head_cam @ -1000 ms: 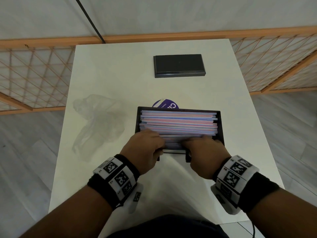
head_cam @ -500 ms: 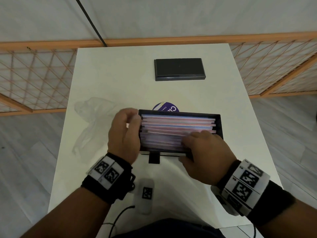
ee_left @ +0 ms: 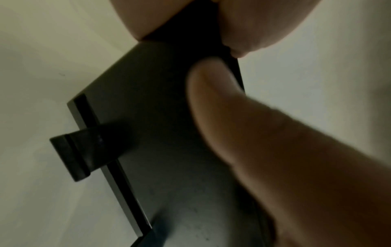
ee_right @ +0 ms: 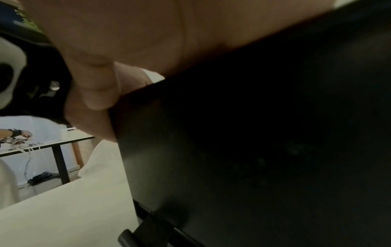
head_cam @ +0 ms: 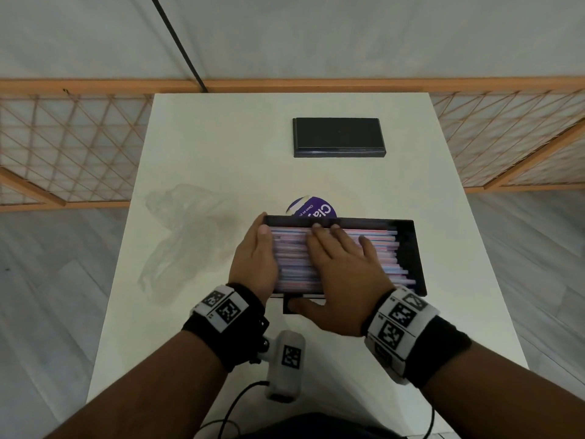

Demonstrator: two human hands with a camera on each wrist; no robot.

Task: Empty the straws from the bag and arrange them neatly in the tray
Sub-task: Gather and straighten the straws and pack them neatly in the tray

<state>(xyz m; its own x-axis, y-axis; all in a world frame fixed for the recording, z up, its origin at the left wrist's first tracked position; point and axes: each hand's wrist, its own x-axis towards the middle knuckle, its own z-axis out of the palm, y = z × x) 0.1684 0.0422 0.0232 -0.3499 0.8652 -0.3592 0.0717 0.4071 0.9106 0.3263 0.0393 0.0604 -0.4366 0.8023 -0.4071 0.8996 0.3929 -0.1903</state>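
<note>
Both forearms reach forward from the near edge of the white table [head_cam: 221,147], each with a black wrist band carrying square printed markers; the left hand [head_cam: 254,259] stands on its edge against the left end of the black tray [head_cam: 414,255], its fingers wrapped over that end wall with the fingertips at the far-left corner, and the left wrist view shows the thumb [ee_left: 211,100] lying against the tray's dark underside, so the hand is clamped on the tray; the tray appears lifted and tipped in the wrist views, though how far cannot be told; the right hand [head_cam: 342,274] lies palm down with its fingers straight and spread on the straws [head_cam: 384,251], its thumb reaching along the near rim beside a small black tab [head_cam: 288,307], so it presses flat rather than grips; the straws are a single layered mass of pink, blue and white lengths lying side by side along the tray, too blurred and too many to count, with their right ends stopping short of the right wall; there is one tray in the hands; one clear plastic bag [head_cam: 183,236] lies crumpled on the table to the left, apart from the tray; one flat black lid-like slab [head_cam: 338,136] sits at the far side of the table; one round purple label [head_cam: 311,209] shows just behind the tray's far rim; one white marker-bearing device [head_cam: 286,365] hangs by the left wrist with a black cable trailing from it.
</note>
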